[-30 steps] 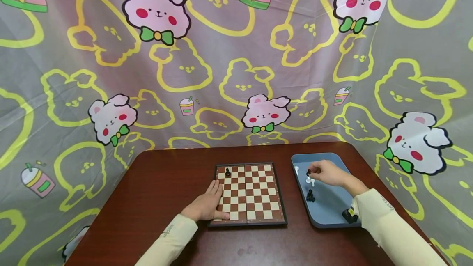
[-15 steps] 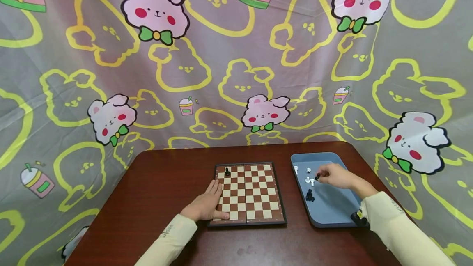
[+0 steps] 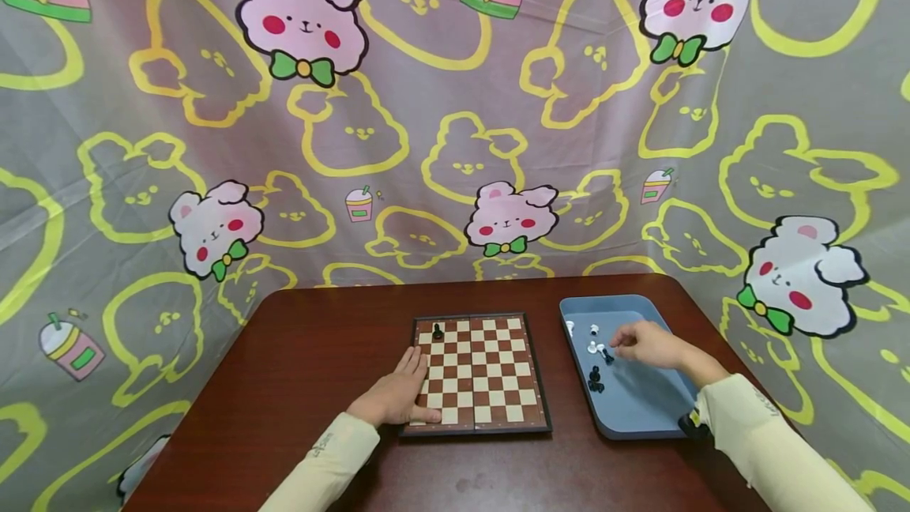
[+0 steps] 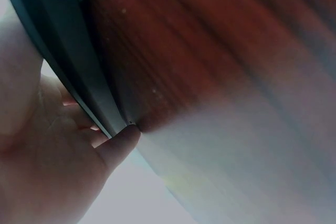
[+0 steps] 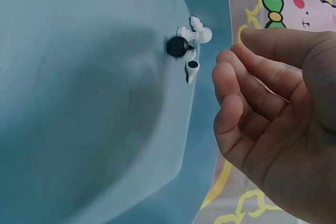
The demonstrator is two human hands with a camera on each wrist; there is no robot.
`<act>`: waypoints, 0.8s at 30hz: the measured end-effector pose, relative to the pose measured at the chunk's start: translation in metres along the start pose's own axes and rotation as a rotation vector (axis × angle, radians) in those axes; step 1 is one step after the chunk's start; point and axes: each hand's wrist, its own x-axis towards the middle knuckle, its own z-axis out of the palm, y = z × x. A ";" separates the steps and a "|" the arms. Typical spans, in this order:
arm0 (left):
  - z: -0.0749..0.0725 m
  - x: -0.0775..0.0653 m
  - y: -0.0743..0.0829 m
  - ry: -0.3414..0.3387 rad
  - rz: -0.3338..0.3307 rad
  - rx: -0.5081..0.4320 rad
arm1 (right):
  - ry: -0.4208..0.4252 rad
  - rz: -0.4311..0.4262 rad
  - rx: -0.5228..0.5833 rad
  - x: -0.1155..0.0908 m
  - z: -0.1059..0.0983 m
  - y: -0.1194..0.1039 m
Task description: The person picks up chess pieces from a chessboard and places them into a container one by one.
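My left hand rests at the near left corner of a brown-and-cream chessboard, fingers straight along its left edge. In the left wrist view, the thumb of the left hand touches the board's dark frame. One black chess piece stands on the board's far left. Over the blue tray, my right hand holds nothing, its fingers loosely bent, as the right wrist view also shows. Just left of its fingertips lies a black chess piece, close to white chess pieces.
Other black chess pieces lie by the tray's left wall. White chess pieces lie farther back in it. The dark wooden table runs back to a patterned curtain.
My right hand has shifted right with a black chess piece, then let it go beside the white pieces. The left hand and the board have stayed in place.
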 end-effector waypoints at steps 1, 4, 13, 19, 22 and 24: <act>0.000 0.000 0.000 -0.001 0.001 -0.001 | 0.000 0.002 0.000 0.000 0.000 0.000; -0.001 0.001 -0.001 0.000 0.002 0.002 | 0.003 0.007 -0.004 0.001 0.000 0.000; 0.000 0.002 -0.003 0.008 0.004 0.012 | 0.029 -0.004 -0.020 0.005 -0.002 -0.013; 0.001 0.000 -0.001 0.003 0.012 -0.009 | 0.037 -0.012 -0.004 0.012 0.000 -0.024; 0.002 0.000 0.000 0.004 0.011 -0.008 | 0.036 -0.007 -0.003 0.017 0.001 -0.029; 0.001 0.000 0.000 0.006 0.011 0.003 | 0.037 -0.004 -0.009 0.021 0.001 -0.032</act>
